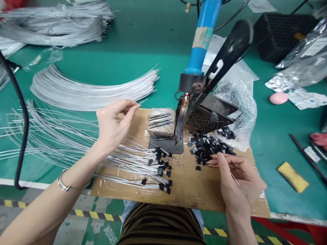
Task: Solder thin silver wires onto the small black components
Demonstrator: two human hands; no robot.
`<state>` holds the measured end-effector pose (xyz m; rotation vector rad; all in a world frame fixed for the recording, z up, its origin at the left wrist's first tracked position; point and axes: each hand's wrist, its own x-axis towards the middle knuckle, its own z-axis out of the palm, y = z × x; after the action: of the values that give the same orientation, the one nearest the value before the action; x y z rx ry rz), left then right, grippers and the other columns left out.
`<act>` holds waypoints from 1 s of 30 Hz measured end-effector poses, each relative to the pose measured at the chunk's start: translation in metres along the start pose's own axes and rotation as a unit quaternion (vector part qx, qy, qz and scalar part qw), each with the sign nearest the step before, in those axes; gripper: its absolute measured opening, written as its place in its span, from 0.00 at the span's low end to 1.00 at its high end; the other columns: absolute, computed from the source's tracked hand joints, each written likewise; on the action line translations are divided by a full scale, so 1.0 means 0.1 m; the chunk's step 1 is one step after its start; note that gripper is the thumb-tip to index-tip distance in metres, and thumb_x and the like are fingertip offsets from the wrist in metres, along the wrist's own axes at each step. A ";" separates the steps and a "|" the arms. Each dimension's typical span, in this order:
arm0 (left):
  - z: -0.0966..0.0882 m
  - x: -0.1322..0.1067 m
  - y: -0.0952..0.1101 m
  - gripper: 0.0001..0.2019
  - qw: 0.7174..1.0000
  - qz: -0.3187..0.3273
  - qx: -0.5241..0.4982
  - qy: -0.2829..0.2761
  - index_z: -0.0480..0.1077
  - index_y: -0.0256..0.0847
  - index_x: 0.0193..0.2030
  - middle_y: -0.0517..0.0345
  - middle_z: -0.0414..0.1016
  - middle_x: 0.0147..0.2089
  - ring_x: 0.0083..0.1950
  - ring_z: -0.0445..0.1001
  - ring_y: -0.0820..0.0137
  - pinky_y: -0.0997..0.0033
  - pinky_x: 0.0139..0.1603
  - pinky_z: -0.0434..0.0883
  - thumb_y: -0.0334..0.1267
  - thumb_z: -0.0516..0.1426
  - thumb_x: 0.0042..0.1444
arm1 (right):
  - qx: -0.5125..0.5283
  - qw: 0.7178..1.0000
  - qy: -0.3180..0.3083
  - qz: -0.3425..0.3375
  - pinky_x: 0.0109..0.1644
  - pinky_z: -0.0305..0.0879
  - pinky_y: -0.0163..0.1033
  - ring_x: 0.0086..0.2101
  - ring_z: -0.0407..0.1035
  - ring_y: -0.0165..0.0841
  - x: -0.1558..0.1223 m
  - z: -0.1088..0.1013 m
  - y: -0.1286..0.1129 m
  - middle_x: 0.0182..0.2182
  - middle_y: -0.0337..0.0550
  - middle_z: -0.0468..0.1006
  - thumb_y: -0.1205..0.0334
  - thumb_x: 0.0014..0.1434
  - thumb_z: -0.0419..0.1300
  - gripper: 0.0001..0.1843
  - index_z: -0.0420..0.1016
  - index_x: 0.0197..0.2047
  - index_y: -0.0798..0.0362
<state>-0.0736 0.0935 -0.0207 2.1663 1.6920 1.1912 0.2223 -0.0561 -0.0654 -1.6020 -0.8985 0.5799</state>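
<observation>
Pinching light wire (pixel 143 101) in left hand (pixel 113 120); pinching thin wire (pixel 213 152) in right hand (pixel 233 173), near black connectors (pixel 208 144). Unable to read worn label (pixel 201 37) on blue handle (pixel 208 15).

You've got a pink egg-shaped thing (pixel 278 98), silvery bags (pixel 297 76) and a chunky black box (pixel 281 37) on your counter (pixel 276 136).

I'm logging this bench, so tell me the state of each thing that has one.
Left hand: pinching a white wire.
Right hand: pinching a thin strand.
Blue tool: mounted, leaning, narrow end down.
Wire bundle beyond left hand: gathered, curved.
Lower wires: fanned out, black pieces on ends.
Pile of black pieces: loose.
Metal rods: side by side on block.
Yellow sponge: lying flat, dark-stained.
</observation>
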 end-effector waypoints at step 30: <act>-0.33 -0.61 0.79 0.10 0.827 -0.194 -0.253 -0.462 0.82 0.43 0.33 0.63 0.77 0.28 0.28 0.67 0.74 0.74 0.28 0.61 0.39 0.62 0.66 | 0.063 0.908 -0.411 -0.056 0.33 0.57 0.34 0.29 0.62 0.26 -0.28 0.31 -0.42 0.29 0.32 0.67 0.68 0.72 0.61 0.11 0.70 0.36 0.49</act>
<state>-0.0386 0.0006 0.0157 1.5248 1.1032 0.2881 0.1721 -0.0583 -0.0345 -1.1561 -1.5185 1.2467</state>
